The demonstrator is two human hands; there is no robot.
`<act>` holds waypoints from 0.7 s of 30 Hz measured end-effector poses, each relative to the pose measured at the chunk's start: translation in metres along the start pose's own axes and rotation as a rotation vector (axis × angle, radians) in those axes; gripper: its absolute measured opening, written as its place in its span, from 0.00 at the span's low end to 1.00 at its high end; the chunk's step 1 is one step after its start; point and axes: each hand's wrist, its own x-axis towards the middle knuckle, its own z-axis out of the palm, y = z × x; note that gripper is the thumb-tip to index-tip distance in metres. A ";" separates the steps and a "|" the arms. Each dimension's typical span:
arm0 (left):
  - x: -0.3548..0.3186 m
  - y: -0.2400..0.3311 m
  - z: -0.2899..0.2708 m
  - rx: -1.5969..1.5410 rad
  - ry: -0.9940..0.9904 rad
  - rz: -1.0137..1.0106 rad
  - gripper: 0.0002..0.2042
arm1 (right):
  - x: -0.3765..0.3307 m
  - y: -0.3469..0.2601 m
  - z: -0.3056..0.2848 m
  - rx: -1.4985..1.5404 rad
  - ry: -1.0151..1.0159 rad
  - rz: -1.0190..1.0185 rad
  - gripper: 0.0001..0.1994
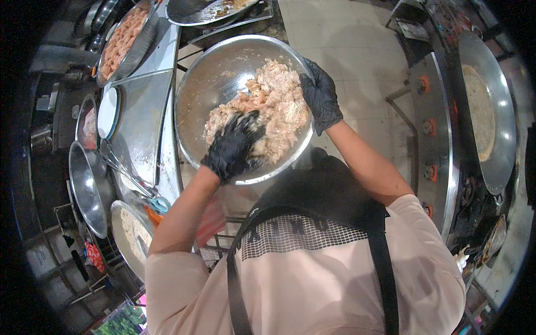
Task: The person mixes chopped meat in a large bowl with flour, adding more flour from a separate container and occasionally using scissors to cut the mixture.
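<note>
A large steel mixing bowl is in front of me, tilted a little. Raw meat pieces coated in pale, floury batter are heaped in its right half. My left hand, in a black glove, is down in the bowl against the meat. Its fingers carry batter and are partly sunk and blurred, so how far they are bent does not show. My right hand, also gloved in black, grips the bowl's right rim, with the fingers mostly hidden around the outside.
Left of the bowl runs a metal worktop with a round white lid, tongs and a pan of raw meat. A bowl of flour sits nearer me. On the right, a large wok rests on a stove with orange knobs.
</note>
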 end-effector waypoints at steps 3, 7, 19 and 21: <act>-0.016 -0.010 0.018 0.198 0.048 -0.165 0.42 | -0.001 -0.005 -0.002 0.040 -0.034 -0.002 0.17; 0.029 -0.080 0.052 -0.317 0.324 -0.376 0.38 | -0.002 -0.018 -0.004 -0.055 -0.077 -0.002 0.18; 0.101 -0.020 0.063 -0.566 0.648 -0.515 0.42 | -0.004 -0.015 -0.001 -0.032 -0.072 -0.007 0.19; 0.090 0.015 0.058 -0.171 0.519 -0.430 0.46 | -0.002 -0.006 -0.005 -0.068 -0.044 -0.104 0.19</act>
